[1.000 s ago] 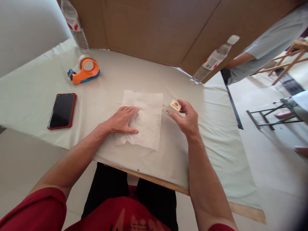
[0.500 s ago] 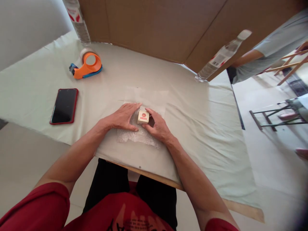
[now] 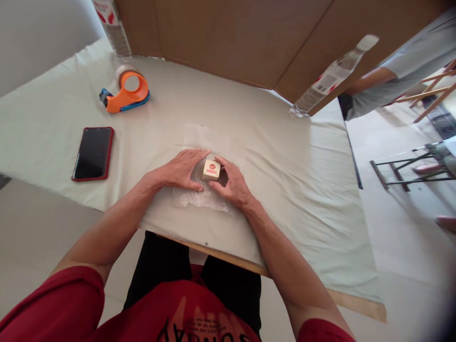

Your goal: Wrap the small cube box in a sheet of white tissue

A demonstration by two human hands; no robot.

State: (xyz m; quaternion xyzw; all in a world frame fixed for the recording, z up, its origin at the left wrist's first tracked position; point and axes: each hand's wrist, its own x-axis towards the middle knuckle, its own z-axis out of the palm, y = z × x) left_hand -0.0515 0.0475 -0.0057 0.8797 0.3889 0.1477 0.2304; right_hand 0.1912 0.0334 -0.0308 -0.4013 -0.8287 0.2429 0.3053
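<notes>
Cream box (image 3: 212, 168), printed face upward

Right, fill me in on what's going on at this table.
A person's right hand grips a small cream box with a red print on top over a clear sheet of bubble wrap. The left hand lies open on that sheet, curved beside the box. The wrap lies flat, not folded over the box. Off to the left lie a black-screened phone in a red case and an orange-and-blue tape dispenser.
</notes>
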